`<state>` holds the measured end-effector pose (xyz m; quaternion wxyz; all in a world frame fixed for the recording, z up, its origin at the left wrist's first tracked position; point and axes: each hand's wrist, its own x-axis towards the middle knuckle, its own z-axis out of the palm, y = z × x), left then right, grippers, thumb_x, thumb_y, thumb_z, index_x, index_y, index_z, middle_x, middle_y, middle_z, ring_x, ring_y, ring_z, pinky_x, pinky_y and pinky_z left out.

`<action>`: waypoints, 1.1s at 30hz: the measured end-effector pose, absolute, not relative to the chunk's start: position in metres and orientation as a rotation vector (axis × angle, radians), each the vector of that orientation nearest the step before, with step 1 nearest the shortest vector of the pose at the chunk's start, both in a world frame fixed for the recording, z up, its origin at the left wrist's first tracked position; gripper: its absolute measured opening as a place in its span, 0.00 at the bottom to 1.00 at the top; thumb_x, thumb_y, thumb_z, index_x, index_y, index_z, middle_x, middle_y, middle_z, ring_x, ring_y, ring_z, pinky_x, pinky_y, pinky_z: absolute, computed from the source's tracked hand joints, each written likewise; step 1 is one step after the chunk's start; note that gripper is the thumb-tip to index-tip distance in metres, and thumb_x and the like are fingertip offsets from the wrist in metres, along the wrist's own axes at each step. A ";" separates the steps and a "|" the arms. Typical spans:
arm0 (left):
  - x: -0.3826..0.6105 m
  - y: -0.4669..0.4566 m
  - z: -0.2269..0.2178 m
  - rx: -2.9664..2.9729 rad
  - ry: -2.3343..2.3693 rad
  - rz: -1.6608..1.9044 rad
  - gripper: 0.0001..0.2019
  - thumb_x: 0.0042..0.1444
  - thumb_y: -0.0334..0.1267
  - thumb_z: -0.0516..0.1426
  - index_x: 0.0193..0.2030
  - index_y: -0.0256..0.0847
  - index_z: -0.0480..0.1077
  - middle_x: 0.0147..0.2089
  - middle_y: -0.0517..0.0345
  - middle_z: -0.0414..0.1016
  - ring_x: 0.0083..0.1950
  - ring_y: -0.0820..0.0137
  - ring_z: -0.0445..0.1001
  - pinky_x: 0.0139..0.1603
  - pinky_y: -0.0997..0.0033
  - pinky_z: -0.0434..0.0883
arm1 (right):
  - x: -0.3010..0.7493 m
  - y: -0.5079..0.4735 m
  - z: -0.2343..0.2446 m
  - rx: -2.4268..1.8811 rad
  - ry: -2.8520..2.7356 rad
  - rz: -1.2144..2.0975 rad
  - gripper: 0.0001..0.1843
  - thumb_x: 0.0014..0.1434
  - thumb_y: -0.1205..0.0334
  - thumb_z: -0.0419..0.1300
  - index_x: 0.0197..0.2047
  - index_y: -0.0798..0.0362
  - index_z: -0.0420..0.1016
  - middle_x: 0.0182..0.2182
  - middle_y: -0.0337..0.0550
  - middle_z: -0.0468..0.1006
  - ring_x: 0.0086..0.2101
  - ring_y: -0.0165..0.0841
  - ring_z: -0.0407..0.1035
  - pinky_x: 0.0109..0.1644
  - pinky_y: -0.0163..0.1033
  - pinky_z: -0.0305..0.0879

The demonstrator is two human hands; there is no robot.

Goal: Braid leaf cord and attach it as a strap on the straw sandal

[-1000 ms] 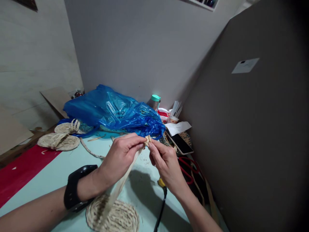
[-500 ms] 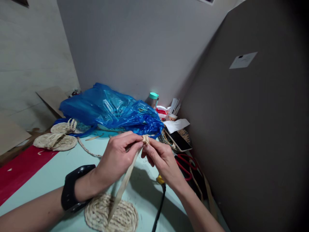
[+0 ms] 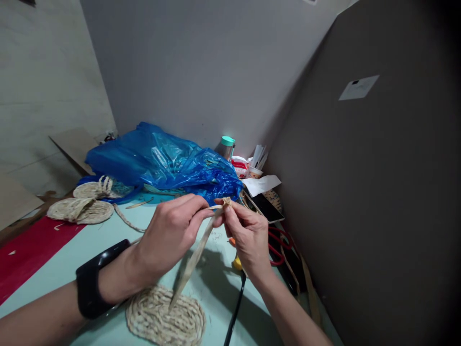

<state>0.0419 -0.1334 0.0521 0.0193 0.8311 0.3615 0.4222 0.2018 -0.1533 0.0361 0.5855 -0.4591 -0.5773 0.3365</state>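
Observation:
My right hand [image 3: 250, 238] pinches a small folded knot of pale plant fibre [image 3: 226, 201] between thumb and fingers. From that knot a flat fibre strip [image 3: 192, 264] hangs down over an oval woven sole [image 3: 165, 317] lying on the table. My left hand [image 3: 176, 223], with a black band on its wrist, is closed on a thin end of the strip, pulled out to the left of the knot. Fingers partly hide where the strands cross.
Behind the hands lies a blue plastic bag [image 3: 162, 156]. Woven slippers [image 3: 81, 211] rest at the left on a red sheet [image 3: 32, 252]. At the right are a phone [image 3: 268, 209], red-handled scissors [image 3: 277, 247] and a yellow-ended tool [image 3: 236, 263] with a black cord.
My left hand has drawn away leftward from the knot, stretching a thin end of the strip. The right hand and knot have shifted slightly right.

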 end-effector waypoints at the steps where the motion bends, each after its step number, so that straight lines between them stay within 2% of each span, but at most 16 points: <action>1: 0.041 -0.136 0.052 2.632 1.112 1.335 0.07 0.64 0.30 0.56 0.34 0.37 0.73 0.30 0.58 0.76 0.31 0.70 0.74 0.33 0.70 0.66 | 0.201 -0.153 0.036 -1.070 -1.335 0.768 0.14 0.65 0.56 0.59 0.44 0.53 0.84 0.22 0.37 0.75 0.21 0.27 0.62 0.27 0.33 0.63; 6: 0.047 -0.156 0.047 3.115 1.015 1.324 0.09 0.62 0.25 0.51 0.37 0.34 0.73 0.26 0.57 0.71 0.25 0.66 0.71 0.27 0.65 0.64 | 0.194 -0.155 0.035 -1.022 -1.224 0.893 0.12 0.63 0.55 0.61 0.40 0.50 0.85 0.31 0.42 0.83 0.28 0.31 0.72 0.41 0.39 0.72; 10: 0.057 -0.159 0.038 3.255 1.074 1.220 0.13 0.60 0.21 0.46 0.39 0.33 0.71 0.26 0.56 0.71 0.24 0.65 0.73 0.24 0.65 0.67 | 0.190 -0.156 0.031 -0.982 -1.119 1.090 0.15 0.62 0.51 0.62 0.43 0.51 0.84 0.36 0.46 0.84 0.33 0.35 0.75 0.39 0.39 0.71; 13: 0.063 -0.159 0.030 3.263 1.115 1.093 0.15 0.58 0.19 0.45 0.37 0.34 0.70 0.25 0.56 0.71 0.24 0.64 0.74 0.24 0.65 0.69 | 0.190 -0.153 0.027 -0.970 -1.067 1.140 0.15 0.61 0.51 0.62 0.42 0.53 0.84 0.40 0.49 0.84 0.39 0.37 0.75 0.38 0.37 0.69; 16: 0.064 -0.160 0.027 3.190 1.043 0.985 0.13 0.61 0.22 0.47 0.44 0.31 0.71 0.29 0.53 0.75 0.27 0.62 0.75 0.27 0.62 0.71 | 0.194 -0.149 0.027 -0.967 -1.036 1.112 0.14 0.62 0.53 0.61 0.36 0.54 0.83 0.33 0.45 0.82 0.34 0.33 0.72 0.35 0.34 0.65; 19: 0.059 -0.157 0.034 2.899 0.889 1.138 0.10 0.65 0.33 0.51 0.40 0.35 0.74 0.29 0.53 0.75 0.30 0.62 0.73 0.30 0.62 0.69 | 0.200 -0.144 0.029 -0.923 -1.013 1.093 0.13 0.62 0.54 0.61 0.32 0.55 0.79 0.23 0.36 0.71 0.25 0.27 0.61 0.29 0.32 0.56; 22: 0.053 -0.142 0.045 2.450 1.013 1.315 0.10 0.65 0.36 0.53 0.37 0.38 0.74 0.34 0.53 0.76 0.37 0.63 0.72 0.40 0.62 0.67 | 0.200 -0.144 0.030 -0.853 -1.032 1.130 0.12 0.63 0.55 0.61 0.33 0.54 0.77 0.20 0.32 0.62 0.23 0.25 0.53 0.27 0.33 0.49; 24: 0.052 -0.130 0.051 2.115 1.008 1.173 0.08 0.64 0.38 0.55 0.39 0.40 0.75 0.41 0.54 0.77 0.45 0.63 0.73 0.47 0.63 0.67 | 0.197 -0.147 0.030 -0.820 -1.086 1.146 0.13 0.64 0.55 0.59 0.32 0.54 0.75 0.20 0.32 0.60 0.23 0.25 0.51 0.27 0.33 0.49; 25: 0.052 -0.126 0.052 1.965 0.932 1.085 0.08 0.63 0.39 0.55 0.37 0.40 0.74 0.40 0.55 0.77 0.45 0.64 0.73 0.47 0.64 0.67 | 0.194 -0.149 0.030 -0.805 -1.113 1.147 0.13 0.65 0.56 0.59 0.32 0.54 0.76 0.21 0.32 0.60 0.23 0.25 0.52 0.28 0.33 0.50; 27: 0.054 -0.121 0.051 1.716 0.787 0.982 0.11 0.62 0.40 0.55 0.31 0.40 0.73 0.34 0.58 0.75 0.39 0.67 0.72 0.42 0.67 0.68 | 0.189 -0.153 0.031 -0.774 -1.149 1.143 0.12 0.66 0.57 0.57 0.37 0.54 0.78 0.21 0.32 0.60 0.25 0.26 0.55 0.31 0.34 0.54; 29: 0.057 -0.122 0.047 1.539 0.734 0.983 0.12 0.61 0.41 0.57 0.29 0.39 0.73 0.30 0.60 0.70 0.32 0.71 0.67 0.34 0.71 0.65 | 0.186 -0.157 0.032 -0.798 -1.176 1.117 0.13 0.67 0.57 0.57 0.47 0.53 0.80 0.22 0.33 0.61 0.26 0.27 0.58 0.34 0.35 0.58; 33: 0.058 -0.130 0.042 1.308 0.717 1.027 0.10 0.58 0.41 0.61 0.30 0.39 0.76 0.32 0.60 0.66 0.32 0.73 0.63 0.29 0.73 0.61 | 0.186 -0.163 0.033 -1.001 -1.278 0.985 0.20 0.69 0.56 0.54 0.61 0.47 0.73 0.25 0.34 0.63 0.28 0.28 0.58 0.37 0.35 0.60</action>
